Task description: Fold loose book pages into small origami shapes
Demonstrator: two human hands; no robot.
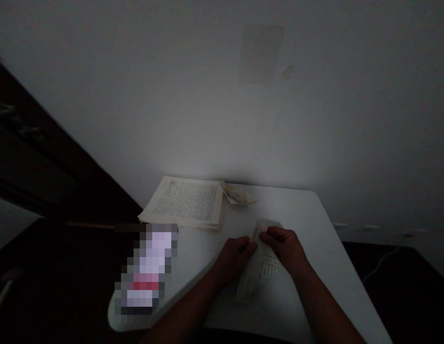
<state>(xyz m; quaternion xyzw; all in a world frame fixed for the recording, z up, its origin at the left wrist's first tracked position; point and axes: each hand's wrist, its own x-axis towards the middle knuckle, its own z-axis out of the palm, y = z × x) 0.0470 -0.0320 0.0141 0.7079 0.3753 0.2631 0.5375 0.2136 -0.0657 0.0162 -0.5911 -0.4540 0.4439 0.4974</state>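
Note:
Between my two hands is a folded sheet of printed paper (255,272), its lower part hanging over the white table (297,205). My left hand (236,258) pinches its left edge between thumb and fingers. Near the top right of the sheet, my right hand (284,246) has its fingers closed on the paper. Beyond my hands, a folded paper piece (239,195) lies beside a stack of printed pages (189,203) at the table's back left.
A blurred-out, bright rectangular object (150,267) lies at the table's left edge. A pale wall (207,95) rises behind the table. A dark door (46,157) is at the left, and a white cable (383,258) hangs at the right.

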